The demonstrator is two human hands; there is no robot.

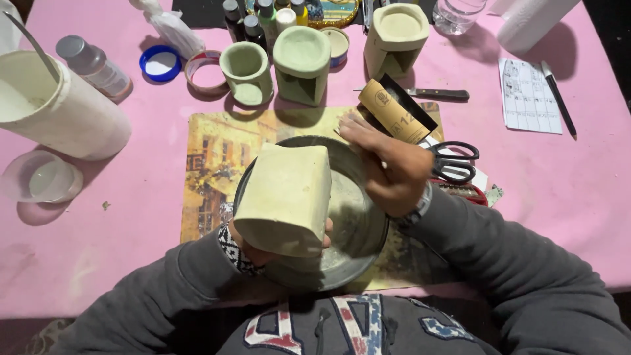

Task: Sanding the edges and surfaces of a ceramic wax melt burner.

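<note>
Plaster block (286,197) held over pan rim (368,250).

I see my left hand (263,253) under a pale green block (286,197). It holds the block up from below, over a round metal pan (355,223). My right hand (388,167) is just beside the block, on its right side. Its fingers (351,126) press a strip of sandpaper (394,112) that sticks out past them. Black scissors (453,161) lie right next to my right hand. Above both hands stand three more pale green pots (302,62). Far off to the left of my left hand is a big white tub (59,112). The pan sits on a picture mat (210,164) on the pink table (559,190).
</note>
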